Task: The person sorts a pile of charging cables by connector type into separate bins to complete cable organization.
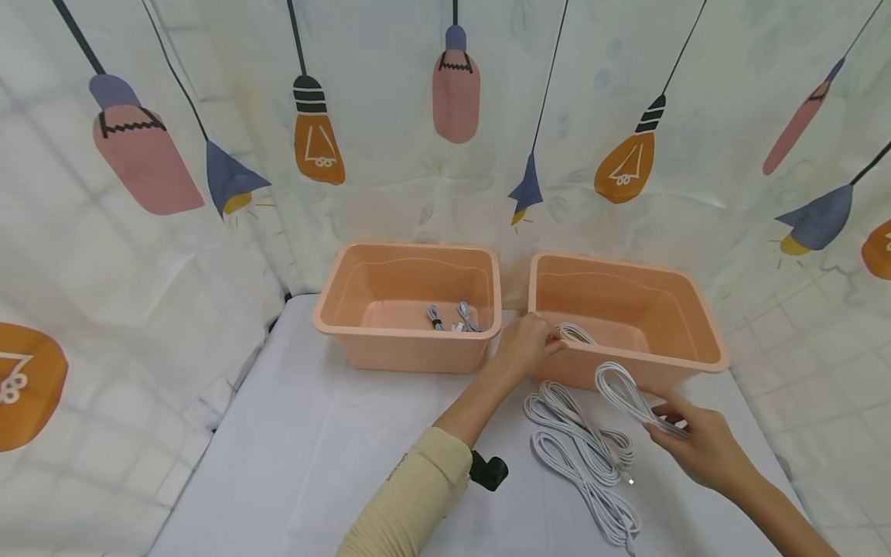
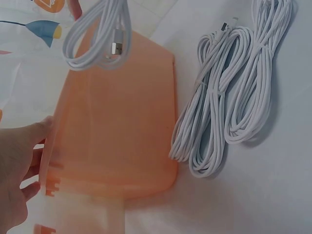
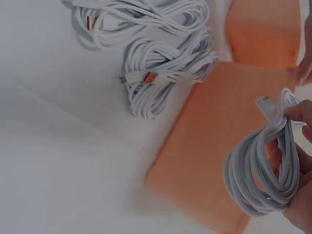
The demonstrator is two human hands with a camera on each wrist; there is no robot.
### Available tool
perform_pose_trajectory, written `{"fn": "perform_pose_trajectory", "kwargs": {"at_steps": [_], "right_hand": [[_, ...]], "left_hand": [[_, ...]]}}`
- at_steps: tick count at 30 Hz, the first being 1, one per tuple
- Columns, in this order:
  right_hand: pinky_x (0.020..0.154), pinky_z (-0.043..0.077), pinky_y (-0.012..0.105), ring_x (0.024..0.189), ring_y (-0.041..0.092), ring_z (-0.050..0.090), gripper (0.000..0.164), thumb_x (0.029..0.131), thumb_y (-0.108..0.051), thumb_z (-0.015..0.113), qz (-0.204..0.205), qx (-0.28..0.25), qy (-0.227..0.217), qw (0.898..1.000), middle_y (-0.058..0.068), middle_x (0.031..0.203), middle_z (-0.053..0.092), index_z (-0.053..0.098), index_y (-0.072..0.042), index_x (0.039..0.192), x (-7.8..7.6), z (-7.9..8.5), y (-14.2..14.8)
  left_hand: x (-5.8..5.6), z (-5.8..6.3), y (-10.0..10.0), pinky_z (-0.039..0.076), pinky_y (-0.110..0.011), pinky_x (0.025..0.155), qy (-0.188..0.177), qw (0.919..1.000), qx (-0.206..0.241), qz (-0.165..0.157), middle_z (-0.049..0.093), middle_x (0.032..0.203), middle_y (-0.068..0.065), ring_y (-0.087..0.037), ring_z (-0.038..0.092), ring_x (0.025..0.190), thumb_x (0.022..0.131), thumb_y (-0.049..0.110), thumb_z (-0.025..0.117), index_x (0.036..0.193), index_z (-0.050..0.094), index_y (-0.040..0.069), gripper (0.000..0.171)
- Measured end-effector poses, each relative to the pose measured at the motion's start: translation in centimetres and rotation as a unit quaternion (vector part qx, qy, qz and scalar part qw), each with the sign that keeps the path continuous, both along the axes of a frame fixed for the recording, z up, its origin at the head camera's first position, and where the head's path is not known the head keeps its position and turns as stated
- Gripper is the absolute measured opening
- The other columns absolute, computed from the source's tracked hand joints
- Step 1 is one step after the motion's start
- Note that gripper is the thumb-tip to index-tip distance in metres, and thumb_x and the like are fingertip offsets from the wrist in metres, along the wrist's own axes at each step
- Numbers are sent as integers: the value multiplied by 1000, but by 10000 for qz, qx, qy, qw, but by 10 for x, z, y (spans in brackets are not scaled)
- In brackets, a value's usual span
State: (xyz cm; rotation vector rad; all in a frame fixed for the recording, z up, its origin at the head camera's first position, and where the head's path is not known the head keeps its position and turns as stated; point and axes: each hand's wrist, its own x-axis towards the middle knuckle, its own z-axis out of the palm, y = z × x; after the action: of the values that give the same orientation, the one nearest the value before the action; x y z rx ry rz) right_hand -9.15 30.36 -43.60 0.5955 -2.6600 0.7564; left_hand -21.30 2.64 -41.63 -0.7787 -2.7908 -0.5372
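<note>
A bundled white USB cable (image 3: 261, 165) hangs from my right hand (image 1: 703, 445), pinched between thumb and fingers just in front of the right peach bin (image 1: 626, 367). In the left wrist view, its metal USB plug (image 2: 117, 48) shows. My left hand (image 1: 527, 344) grips that bin's rim near its left front corner, thumb outside; what its inner fingers touch is partly hidden. Close to those fingertips, a white cable coil (image 1: 576, 333) lies inside the bin. On the table before the bin, bundled white cables (image 1: 585, 472) lie side by side, with plugs showing in the right wrist view.
A second peach bin (image 1: 411, 352) stands to the left and holds small grey cables (image 1: 468, 316), one tied with a black band. Both bins stand on a white-covered table (image 1: 292, 464), against a printed curtain (image 1: 390, 201).
</note>
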Motion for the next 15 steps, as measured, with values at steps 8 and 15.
{"fn": "perform_pose_trajectory", "kwargs": {"at_steps": [8, 15], "right_hand": [[52, 46, 21, 71, -5, 61, 65, 74, 7, 86, 51, 91, 107, 9999, 8, 86, 79, 65, -13, 132, -9, 27, 9], [54, 51, 18, 71, -3, 64, 65, 76, 8, 85, 209, 190, 77, 9996, 12, 89, 80, 64, -11, 134, -22, 48, 17]], "left_hand": [[-2, -2, 1, 55, -25, 78, 134, 9997, -201, -53, 78, 94, 6, -12, 69, 91, 98, 36, 76, 105, 85, 21, 19], [-1, -3, -2, 56, -27, 80, 619, 9966, -406, -350, 79, 96, 5, -13, 71, 93, 100, 35, 74, 102, 83, 18, 19]]}}
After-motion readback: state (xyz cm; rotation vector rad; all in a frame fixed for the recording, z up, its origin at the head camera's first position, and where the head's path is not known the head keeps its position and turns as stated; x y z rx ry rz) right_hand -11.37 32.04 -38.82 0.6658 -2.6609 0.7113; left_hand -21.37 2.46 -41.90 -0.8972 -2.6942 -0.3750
